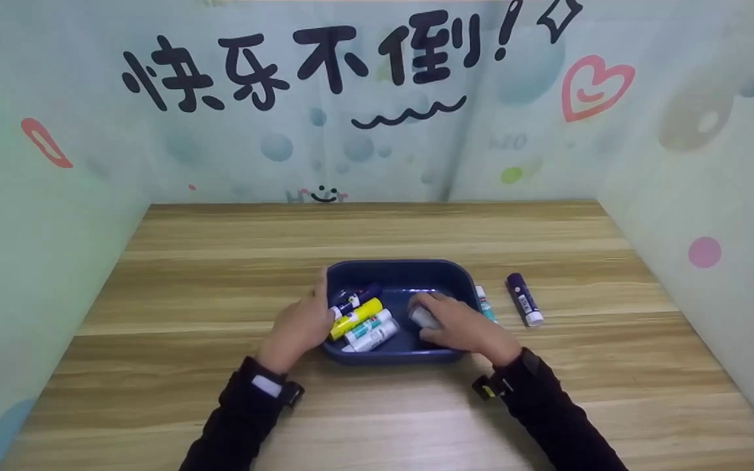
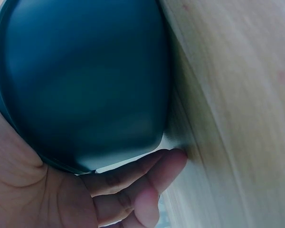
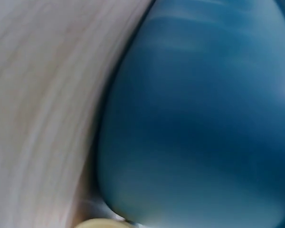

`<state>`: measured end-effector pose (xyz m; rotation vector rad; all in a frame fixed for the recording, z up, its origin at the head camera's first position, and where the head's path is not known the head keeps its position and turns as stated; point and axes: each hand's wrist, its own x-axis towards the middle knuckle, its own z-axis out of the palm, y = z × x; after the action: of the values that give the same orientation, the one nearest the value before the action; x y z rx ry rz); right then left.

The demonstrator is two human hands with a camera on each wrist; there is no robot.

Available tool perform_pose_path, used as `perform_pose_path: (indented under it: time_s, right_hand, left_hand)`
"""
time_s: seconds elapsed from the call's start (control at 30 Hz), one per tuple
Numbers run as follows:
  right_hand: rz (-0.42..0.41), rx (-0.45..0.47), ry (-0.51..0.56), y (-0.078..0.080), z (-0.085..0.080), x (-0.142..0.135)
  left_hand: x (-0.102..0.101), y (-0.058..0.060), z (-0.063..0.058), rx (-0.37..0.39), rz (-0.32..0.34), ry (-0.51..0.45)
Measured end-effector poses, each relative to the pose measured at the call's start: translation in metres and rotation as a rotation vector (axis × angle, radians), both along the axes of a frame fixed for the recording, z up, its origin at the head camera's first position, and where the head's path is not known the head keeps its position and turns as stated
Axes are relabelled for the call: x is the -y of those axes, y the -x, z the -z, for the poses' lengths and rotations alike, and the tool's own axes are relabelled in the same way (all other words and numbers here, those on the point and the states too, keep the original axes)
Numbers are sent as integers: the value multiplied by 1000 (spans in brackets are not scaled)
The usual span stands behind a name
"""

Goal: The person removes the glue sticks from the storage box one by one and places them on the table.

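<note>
A dark blue plastic basin (image 1: 403, 357) stands on the table. My left hand (image 1: 300, 325) grips its left end, and in the left wrist view the fingers (image 2: 168, 168) bend along the outer wall. My right hand (image 1: 459, 324) reaches over the right rim and holds a white glue stick (image 1: 423, 318) inside the basin, its far part hidden by the fingers. On the basin's left side lie a purple glue stick (image 1: 359, 299), a yellow one (image 1: 357, 318), a white-and-teal one (image 1: 368, 326) and a white one (image 1: 372, 337), side by side.
Just outside the basin's right wall lies a white-and-teal glue stick (image 1: 485, 305), partly hidden. Farther right, a purple glue stick with a white end (image 1: 523, 299) lies on the wooden table (image 1: 377, 418). Printed cloth walls (image 1: 377, 150) stand behind and at both sides.
</note>
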<state>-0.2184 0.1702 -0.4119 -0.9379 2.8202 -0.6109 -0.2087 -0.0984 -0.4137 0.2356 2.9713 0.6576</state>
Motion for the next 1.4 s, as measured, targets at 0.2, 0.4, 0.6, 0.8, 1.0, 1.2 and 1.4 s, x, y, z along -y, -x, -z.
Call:
perform_pose_path:
  time_s: [0.2, 0.4, 0.6, 0.8, 1.0, 1.2, 1.4]
  right_hand:
    - [27, -9, 61, 2, -4, -2]
    - [56, 26, 136, 3, -15, -9]
    - [130, 82, 195, 5, -31, -27]
    - [193, 37, 204, 11, -41, -51]
    - [172, 4, 107, 18, -45, -77]
    - [172, -14, 63, 24, -43, -100]
    - [252, -26, -15, 29, -38, -118]
  left_hand:
    - [1, -1, 0, 8, -2, -2]
    - [2, -2, -1, 2, 6, 3]
    - [2, -2, 0, -11, 15, 7]
    - [2, -2, 1, -16, 11, -1]
    - [2, -3, 0, -15, 4, 3]
    - [1, -2, 0, -1, 0, 15]
    - [1, -2, 0, -19, 13, 23]
